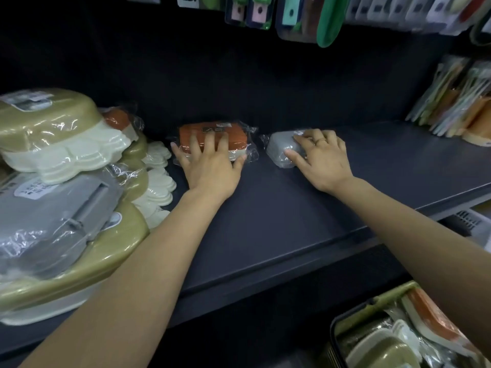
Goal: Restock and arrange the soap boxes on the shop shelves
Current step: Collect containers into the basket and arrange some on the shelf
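An orange soap box in clear plastic wrap sits at the back of the dark shelf. My left hand lies over it, fingers spread on top and thumb against its right end. To the right, a grey soap box, also wrapped, rests on the shelf. My right hand covers its right side, with fingers across the top and thumb along the front. Another orange soap box sits behind the stack at the left.
Stacks of wrapped olive, white and grey plastic containers fill the shelf's left end. Packaged goods stand at the right end, and more packets hang above. A basket of wrapped soap boxes sits at the lower right.
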